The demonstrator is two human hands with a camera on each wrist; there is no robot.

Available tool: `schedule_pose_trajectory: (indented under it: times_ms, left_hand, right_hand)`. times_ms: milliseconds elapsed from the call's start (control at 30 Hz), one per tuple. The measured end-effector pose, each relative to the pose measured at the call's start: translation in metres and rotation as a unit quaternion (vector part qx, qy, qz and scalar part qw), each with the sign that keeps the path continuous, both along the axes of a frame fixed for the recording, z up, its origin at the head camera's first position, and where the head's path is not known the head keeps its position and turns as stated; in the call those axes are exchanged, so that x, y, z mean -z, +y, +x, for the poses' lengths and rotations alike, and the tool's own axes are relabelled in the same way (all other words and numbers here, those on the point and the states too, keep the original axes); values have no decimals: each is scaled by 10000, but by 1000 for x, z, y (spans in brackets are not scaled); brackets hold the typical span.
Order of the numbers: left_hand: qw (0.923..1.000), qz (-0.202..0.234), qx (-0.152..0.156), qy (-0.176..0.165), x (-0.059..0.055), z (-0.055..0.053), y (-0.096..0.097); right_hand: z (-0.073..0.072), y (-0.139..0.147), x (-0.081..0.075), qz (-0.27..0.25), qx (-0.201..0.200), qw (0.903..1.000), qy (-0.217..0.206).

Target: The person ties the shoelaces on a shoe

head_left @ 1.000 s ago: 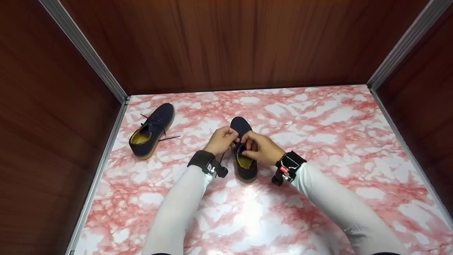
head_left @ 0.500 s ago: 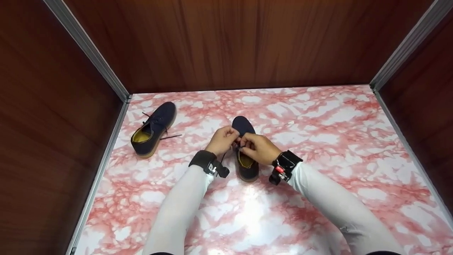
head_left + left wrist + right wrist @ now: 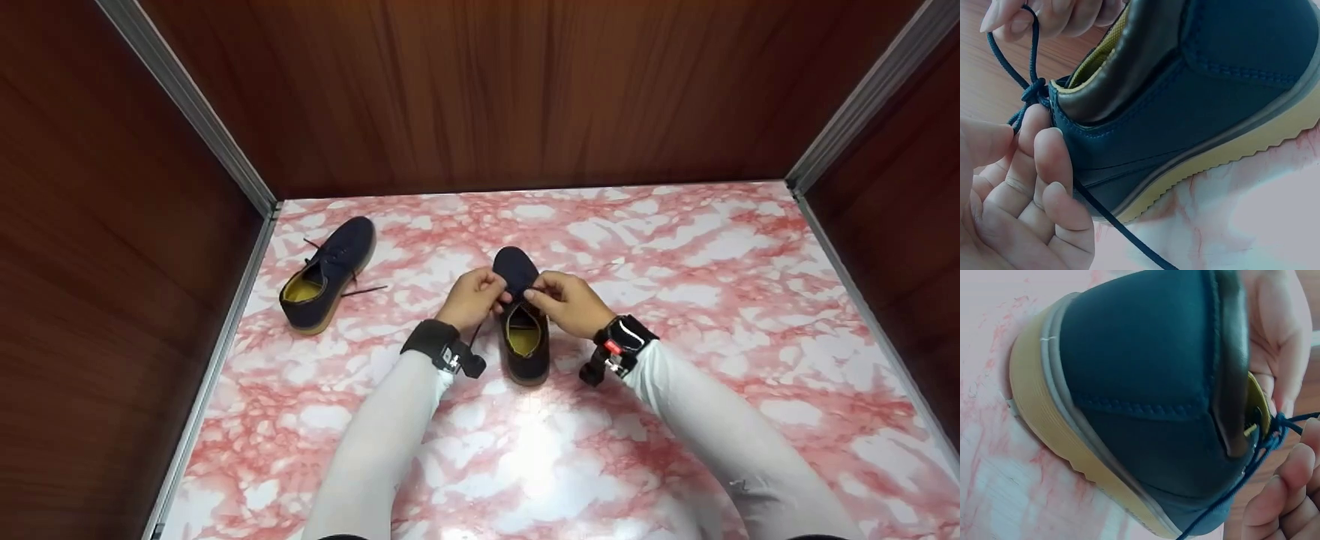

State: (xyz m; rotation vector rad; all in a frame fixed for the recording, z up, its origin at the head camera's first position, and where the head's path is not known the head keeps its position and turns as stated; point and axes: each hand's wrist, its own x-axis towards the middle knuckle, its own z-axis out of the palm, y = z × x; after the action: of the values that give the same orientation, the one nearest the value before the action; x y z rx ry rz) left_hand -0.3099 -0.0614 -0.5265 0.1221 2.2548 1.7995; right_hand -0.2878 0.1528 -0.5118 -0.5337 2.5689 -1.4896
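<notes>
Right hand (image 3: 571, 304): shifted outward, uncovering more of the middle shoe (image 3: 523, 339).
Left shoe (image 3: 343, 251): well apart.
Left hand (image 3: 471, 298): thumb and forefinger pinch lace (image 3: 1017, 117) beside the knot (image 3: 1033, 90).
Middle shoe: between the hands, on marbled surface (image 3: 675, 420).
Right fingertips: nearly together, pinching a lace loop (image 3: 1033, 50).

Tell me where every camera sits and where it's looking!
Head: on the head, facing forward and down at the middle shoe and other shoe; left hand, right hand and sleeves show.
Left wrist: on that wrist, facing the middle shoe's left side; both hands show.
Right wrist: on that wrist, facing that shoe's right side; both hands show.
Shared: both wrist views show the lace.
</notes>
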Motion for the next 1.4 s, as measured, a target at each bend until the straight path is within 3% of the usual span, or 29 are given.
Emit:
schedule_pose_trajectory:
  times_ms: [467,967,1400]
  left_hand:
    - [9999,21,-91,100,1,2,0]
    - [9989,-386,-87,234,-7,6,6]
    - [9989,-427,-27,169,-6,2,-7]
  right_hand:
    - [-3,13,3,-300,171,9993,-150]
    - [-1,14,1,-225,219,9994,-122]
    - [-4,22,2,-88,1034,9936,445]
